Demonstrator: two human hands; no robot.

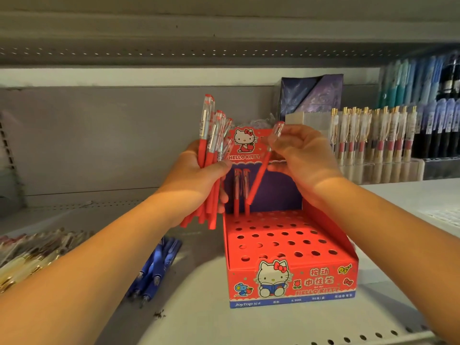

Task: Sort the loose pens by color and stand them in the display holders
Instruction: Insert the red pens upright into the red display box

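Note:
A red cardboard display holder (293,277) with rows of round holes stands on the shelf in front of me. Two red pens (241,195) stand upright in its back row at the left. My left hand (199,178) grips a bundle of several red pens (211,145) with clear caps, held upright left of the holder's back card. My right hand (306,158) pinches a single red pen (261,175) by its clear cap; it slants down and left, its tip just above the back row, beside the two standing pens.
Three blue pens (154,267) lie on the shelf left of the holder. A heap of pale and gold pens (29,252) lies at far left. Filled holders of cream and gold pens (373,140) and blue pens (423,78) stand at right. An upper shelf hangs overhead.

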